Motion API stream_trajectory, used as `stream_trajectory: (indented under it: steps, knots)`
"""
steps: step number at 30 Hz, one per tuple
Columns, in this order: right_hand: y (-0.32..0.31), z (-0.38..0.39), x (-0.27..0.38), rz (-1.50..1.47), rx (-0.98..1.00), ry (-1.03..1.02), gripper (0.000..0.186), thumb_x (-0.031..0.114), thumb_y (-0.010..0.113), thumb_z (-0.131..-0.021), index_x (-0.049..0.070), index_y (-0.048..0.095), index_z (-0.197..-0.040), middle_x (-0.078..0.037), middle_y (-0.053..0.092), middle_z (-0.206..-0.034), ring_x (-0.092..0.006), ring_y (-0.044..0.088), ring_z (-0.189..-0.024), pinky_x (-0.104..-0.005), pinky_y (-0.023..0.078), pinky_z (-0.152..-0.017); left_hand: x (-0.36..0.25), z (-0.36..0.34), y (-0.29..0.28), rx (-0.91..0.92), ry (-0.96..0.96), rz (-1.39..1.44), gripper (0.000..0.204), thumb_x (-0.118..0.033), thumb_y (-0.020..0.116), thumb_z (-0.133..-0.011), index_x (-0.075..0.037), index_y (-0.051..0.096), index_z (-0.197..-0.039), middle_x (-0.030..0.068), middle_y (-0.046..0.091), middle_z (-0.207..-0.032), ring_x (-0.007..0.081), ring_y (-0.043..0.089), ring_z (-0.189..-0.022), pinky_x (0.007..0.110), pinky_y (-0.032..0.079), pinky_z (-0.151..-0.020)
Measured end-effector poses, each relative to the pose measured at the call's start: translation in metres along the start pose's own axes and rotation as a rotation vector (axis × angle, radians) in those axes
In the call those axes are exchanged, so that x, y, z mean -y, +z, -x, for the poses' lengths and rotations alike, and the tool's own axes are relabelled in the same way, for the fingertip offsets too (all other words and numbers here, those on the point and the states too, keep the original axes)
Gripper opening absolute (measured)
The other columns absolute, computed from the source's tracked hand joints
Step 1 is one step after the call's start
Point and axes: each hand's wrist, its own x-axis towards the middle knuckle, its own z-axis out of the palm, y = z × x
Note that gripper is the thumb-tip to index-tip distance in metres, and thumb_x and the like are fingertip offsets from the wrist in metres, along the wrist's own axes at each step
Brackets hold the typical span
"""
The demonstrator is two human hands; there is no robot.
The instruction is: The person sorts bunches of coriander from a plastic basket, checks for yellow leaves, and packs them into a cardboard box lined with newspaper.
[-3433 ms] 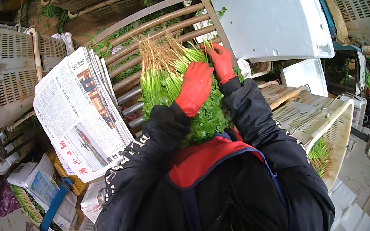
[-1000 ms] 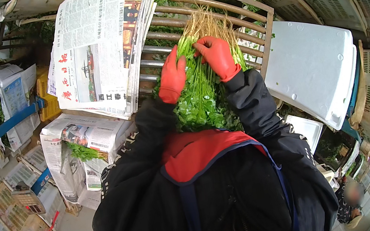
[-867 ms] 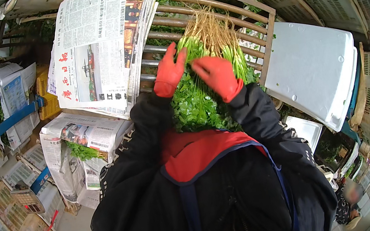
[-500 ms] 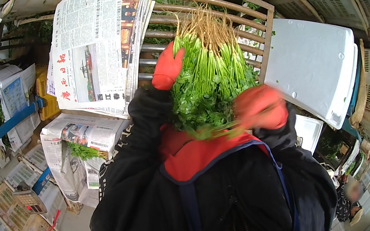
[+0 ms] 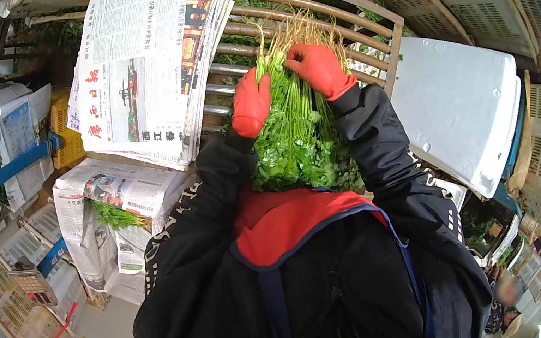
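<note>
A thick bunch of leafy greens [image 5: 303,149], celery- or coriander-like, lies on a slatted rack [image 5: 367,60]. Its pale brown roots [image 5: 304,26] point away from me and its leaves toward my apron [image 5: 294,226]. Both my hands wear red gloves. My left hand [image 5: 252,103] is closed at the left edge of the bunch, thumb against the stems. Across from it my right hand [image 5: 320,69] pinches stems just below the roots, its fingertips close to the left thumb. The gloves partly hide the stems they grip.
A stack of newspapers [image 5: 132,70] lies on the rack's left. Below it is a newspaper-wrapped bundle of greens [image 5: 121,194]. White foam lids [image 5: 457,105] stand to the right. A yellow crate [image 5: 65,132] and a blue-strapped bundle [image 5: 20,150] are at far left.
My right hand, blurred low by the leaf ends before, has moved up and left to the stems near the roots. The left hand stays at the bunch's left edge, slightly lower.
</note>
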Motion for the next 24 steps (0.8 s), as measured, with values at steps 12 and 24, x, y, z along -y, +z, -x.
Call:
stream_trajectory:
  steps: [12, 24]
  knots:
    - [-0.074, -0.001, -0.023, -0.605, -0.032, 0.180, 0.049, 0.041, 0.055, -0.090, 0.009, 0.056, -0.126, -0.003, 0.059, -0.081, -0.0086, 0.053, -0.069, -0.0245, 0.043, -0.059, -0.005, 0.006, 0.001, -0.109, 0.076, -0.096, 0.033, -0.026, 0.060, -0.087, 0.005, 0.056, -0.099, 0.0271, 0.060, -0.093, 0.0462, 0.055, -0.088, 0.049, 0.044, -0.075]
    - [-0.043, -0.030, -0.062, -1.228, -0.423, 0.155, 0.030, 0.025, 0.054, -0.092, 0.004, 0.059, -0.113, -0.006, 0.063, -0.086, -0.0107, 0.055, -0.069, -0.0259, 0.045, -0.061, -0.004, 0.007, 0.005, -0.142, 0.136, -0.082, 0.039, -0.028, 0.063, -0.086, 0.004, 0.058, -0.107, 0.0255, 0.063, -0.096, 0.0431, 0.058, -0.091, 0.044, 0.046, -0.080]
